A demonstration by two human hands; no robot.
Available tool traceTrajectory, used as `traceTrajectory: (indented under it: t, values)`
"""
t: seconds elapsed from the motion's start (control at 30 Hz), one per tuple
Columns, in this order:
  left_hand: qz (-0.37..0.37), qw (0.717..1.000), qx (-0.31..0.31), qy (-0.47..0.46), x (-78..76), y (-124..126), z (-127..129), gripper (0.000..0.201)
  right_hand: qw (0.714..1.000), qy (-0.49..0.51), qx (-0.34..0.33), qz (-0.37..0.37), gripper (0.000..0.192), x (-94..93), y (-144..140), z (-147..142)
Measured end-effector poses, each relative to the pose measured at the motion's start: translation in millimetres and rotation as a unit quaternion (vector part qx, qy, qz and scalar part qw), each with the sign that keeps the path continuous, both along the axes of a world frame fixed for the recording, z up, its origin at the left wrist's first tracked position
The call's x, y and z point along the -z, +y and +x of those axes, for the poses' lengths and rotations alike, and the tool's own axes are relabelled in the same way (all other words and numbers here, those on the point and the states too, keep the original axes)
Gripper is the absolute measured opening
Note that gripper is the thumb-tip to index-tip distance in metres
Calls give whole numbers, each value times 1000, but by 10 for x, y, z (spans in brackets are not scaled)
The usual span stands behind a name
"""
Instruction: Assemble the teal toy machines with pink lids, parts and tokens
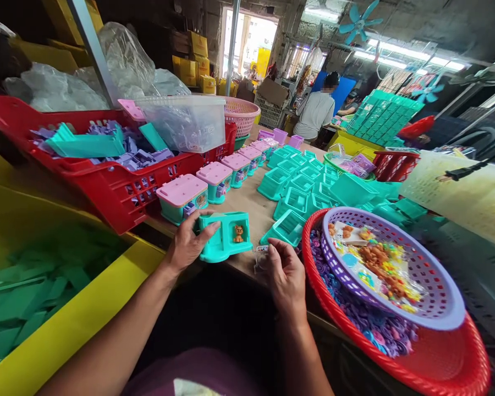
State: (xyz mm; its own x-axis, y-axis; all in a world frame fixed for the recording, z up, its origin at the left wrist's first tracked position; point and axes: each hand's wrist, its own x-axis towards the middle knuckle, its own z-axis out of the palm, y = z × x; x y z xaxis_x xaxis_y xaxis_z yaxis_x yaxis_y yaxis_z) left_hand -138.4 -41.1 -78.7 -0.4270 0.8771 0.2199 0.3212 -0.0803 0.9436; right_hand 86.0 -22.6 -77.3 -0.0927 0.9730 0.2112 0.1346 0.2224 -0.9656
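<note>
My left hand (187, 243) grips a teal toy house shell (225, 235) at the table's near edge, with a small orange dog figure (238, 234) standing inside it. My right hand (286, 275) pinches a small clear plastic packet (260, 254) just right of the shell. A row of finished teal houses with pink roofs (214, 180) runs back along the left. Several empty teal shells (299, 190) cover the table's middle.
A red crate (115, 190) of purple and teal parts and a clear tub (185, 122) stand at left. A yellow bin (66, 324) holds teal pieces. A purple basket (429, 297) of small figures sits in a red basket (437, 363) at right. A person (315, 113) works beyond.
</note>
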Motion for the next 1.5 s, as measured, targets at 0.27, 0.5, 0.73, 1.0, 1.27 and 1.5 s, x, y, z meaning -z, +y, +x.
traceTrajectory:
  t: [0.27,0.5,0.73,1.0,1.27,1.5]
  values:
    - [7,1000,1,16,-47,-25,9,47,953,-233,23,193,18,64,48,34]
    - [14,999,-7,41,-45,-27,3,46,999,16,-18,-39,25,122,-82,135]
    - [15,999,-2,31,-12,-37,-1,45,976,-203,-26,69,21,258,-109,238]
    - [14,999,1,43,11,-29,11,46,957,-234,82,151,26,-5,-51,89]
    - [31,998,10,60,7,-31,42,43,916,-307,77,246,32,-126,151,-210]
    - [41,997,11,58,-28,-39,47,39,884,-373,74,273,42,-124,119,-171]
